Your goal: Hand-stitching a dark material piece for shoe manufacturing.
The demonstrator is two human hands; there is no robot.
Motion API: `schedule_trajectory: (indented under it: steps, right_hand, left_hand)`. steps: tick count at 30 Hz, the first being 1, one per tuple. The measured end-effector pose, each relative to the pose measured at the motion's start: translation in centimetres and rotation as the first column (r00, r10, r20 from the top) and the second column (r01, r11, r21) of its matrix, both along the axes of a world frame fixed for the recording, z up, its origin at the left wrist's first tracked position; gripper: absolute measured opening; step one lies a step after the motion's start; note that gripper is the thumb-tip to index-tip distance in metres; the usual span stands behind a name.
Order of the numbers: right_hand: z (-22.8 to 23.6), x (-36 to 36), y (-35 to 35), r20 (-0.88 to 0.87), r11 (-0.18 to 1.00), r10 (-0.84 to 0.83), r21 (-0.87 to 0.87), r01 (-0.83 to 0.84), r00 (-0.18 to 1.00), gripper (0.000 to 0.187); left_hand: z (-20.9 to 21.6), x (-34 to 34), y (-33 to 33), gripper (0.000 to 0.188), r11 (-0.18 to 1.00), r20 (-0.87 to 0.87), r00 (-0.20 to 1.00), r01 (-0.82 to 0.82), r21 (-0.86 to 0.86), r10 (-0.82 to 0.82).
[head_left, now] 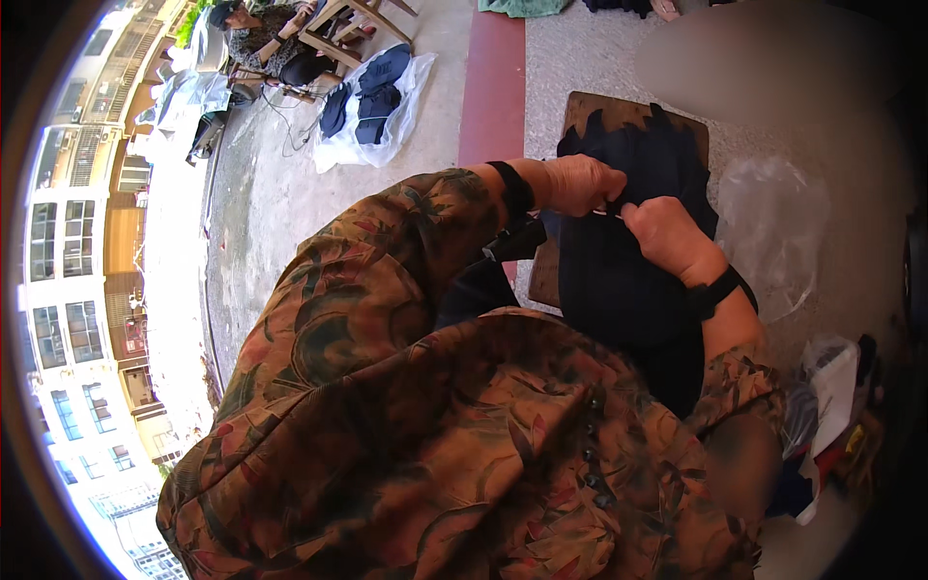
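Dark navy cloth [619, 280] drapes over my lap and onto a brown wooden board in front of me, its far edge cut into several pointed tips. My left hand [583, 185] is closed, pinching the cloth near the middle of the board. Close beside it on the right, my right hand [669, 235] is also closed, thumb and forefinger pressed together at the cloth. A small pale glint shows between the two sets of fingertips, too small to name. Each wrist wears a black band.
The wooden board [586, 104] shows past the cloth. A clear plastic bag [773, 227] lies at its right. Farther left, dark folded cloths [377, 106] rest on a white plastic sheet [333, 153]. Beyond, another person [266, 43] sits near a wooden stool [333, 34]. Bags [831, 387] lie at lower right.
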State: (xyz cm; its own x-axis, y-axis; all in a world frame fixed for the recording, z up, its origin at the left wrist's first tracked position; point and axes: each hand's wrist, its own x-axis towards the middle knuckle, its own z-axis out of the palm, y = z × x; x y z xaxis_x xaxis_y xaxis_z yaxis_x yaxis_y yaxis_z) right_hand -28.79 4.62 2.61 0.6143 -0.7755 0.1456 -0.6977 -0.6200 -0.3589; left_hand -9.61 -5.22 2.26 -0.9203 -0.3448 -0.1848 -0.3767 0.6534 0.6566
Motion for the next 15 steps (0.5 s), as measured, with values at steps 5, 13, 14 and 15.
schedule_trajectory:
  steps: [5, 13, 14, 15]
  right_hand:
    - [0.1, 0.2, 0.2, 0.026, 0.999, -0.013, 0.031, 0.012, 1.0, 0.004]
    - [0.8, -0.9, 0.8, 0.008, 0.997, 0.001, 0.072, -0.002, 1.0, 0.003]
    - [0.7, -1.1, 0.6, 0.005, 0.997, 0.016, 0.076, -0.017, 1.0, 0.004]
    - [0.6, -1.3, 0.6, -0.001, 0.996, 0.031, 0.083, -0.031, 1.0, 0.004]
  left_hand:
    - [0.1, -0.2, -0.3, 0.017, 1.0, 0.05, 0.999, 0.012, 0.002, -0.012]
    - [0.5, -0.5, 0.3, 0.017, 1.0, 0.052, 0.999, 0.007, 0.021, -0.009]
    - [0.4, -0.4, 0.5, 0.017, 1.0, 0.031, 1.0, -0.006, 0.014, 0.006]
    - [0.3, -0.4, 0.8, 0.017, 1.0, 0.007, 1.0, -0.021, 0.009, 0.021]
